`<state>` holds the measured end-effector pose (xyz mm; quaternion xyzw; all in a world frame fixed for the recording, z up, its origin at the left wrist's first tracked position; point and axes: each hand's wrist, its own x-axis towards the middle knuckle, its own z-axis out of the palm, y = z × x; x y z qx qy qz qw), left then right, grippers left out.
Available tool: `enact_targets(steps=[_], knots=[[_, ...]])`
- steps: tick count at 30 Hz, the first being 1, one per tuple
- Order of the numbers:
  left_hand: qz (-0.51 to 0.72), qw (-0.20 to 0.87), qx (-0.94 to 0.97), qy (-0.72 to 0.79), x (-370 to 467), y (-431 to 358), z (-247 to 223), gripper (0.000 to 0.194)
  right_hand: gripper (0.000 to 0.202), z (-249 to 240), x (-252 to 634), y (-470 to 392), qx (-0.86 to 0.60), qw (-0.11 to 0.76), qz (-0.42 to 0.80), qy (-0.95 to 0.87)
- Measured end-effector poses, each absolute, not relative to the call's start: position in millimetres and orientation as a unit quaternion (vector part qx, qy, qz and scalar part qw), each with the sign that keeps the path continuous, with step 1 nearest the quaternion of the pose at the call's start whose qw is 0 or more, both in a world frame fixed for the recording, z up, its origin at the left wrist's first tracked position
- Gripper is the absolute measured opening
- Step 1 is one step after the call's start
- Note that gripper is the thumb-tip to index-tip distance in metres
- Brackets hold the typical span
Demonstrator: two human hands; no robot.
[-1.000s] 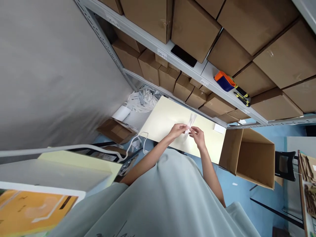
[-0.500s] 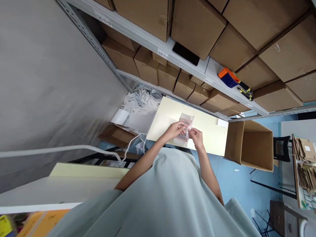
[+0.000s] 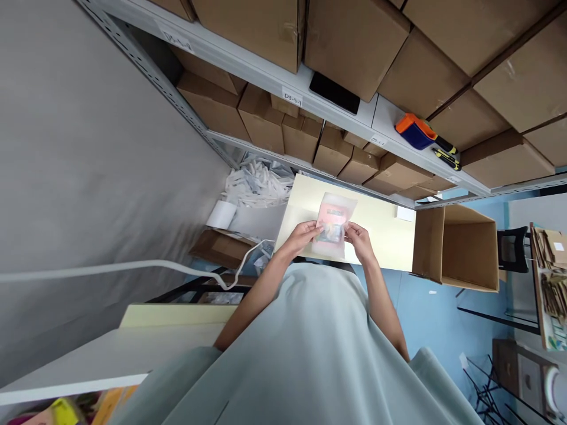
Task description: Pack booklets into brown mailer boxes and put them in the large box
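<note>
Between my hands is a translucent plastic bag (image 3: 333, 227) with a pink printed packet showing through it. My left hand (image 3: 305, 234) pinches its left edge, fingers closed on the plastic. On the opposite edge, my right hand (image 3: 358, 239) grips the bag between thumb and fingers. The bag is held above a pale yellow tabletop (image 3: 381, 248), its printed face turned up towards me. What lies inside the packet is too blurred to make out.
Cardboard boxes fill the shelf rack (image 3: 349, 121) ahead. An open carton (image 3: 469, 248) adjoins the table's right end. Left are a heap of white strips (image 3: 257, 186), a white roll (image 3: 221, 214) and a white cable (image 3: 155, 264). An orange-and-blue tape dispenser (image 3: 416, 131) sits on the shelf.
The bag has been spread flatter, so its pink print now shows more fully. My hands have moved apart to its two side edges. The view has shifted slightly.
</note>
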<state>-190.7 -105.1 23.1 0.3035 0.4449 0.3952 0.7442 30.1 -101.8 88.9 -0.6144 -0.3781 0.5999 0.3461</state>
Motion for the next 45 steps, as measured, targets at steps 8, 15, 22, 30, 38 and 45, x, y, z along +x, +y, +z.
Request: enact_targets(steps=[8, 15, 22, 30, 38, 45], knots=[[0.421, 0.711, 0.304, 0.473, -197.5, -101.3, 25.0, 0.060, 0.051, 91.8, 25.4, -99.0, -0.667, 0.362, 0.528, -0.382], [0.408, 0.750, 0.278, 0.439, -194.1, -95.6, 27.2, 0.063, 0.048, 80.3, 20.7, -97.4, -0.657, 0.390, 0.550, -0.337], [0.432, 0.775, 0.215, 0.408, -196.4, -89.5, 26.7, 0.062, 0.049, 80.6, 15.2, -93.6, -0.605, 0.410, 0.603, -0.319], [0.446, 0.695, 0.239, 0.511, -198.1, -70.6, -7.2, 0.067, 0.045, 56.8, 22.2, -74.2, -0.635, 0.367, 0.592, -0.336], [0.437, 0.630, 0.220, 0.603, -219.7, -10.7, -51.0, 0.033, 0.034, -10.7, -1.9, 3.4, -0.701, 0.303, 0.549, -0.339], [0.415, 0.590, 0.187, 0.667, -240.9, 29.0, -79.1, 0.029, 0.029, -61.4, -42.7, 55.5, -0.716, 0.261, 0.544, -0.351]])
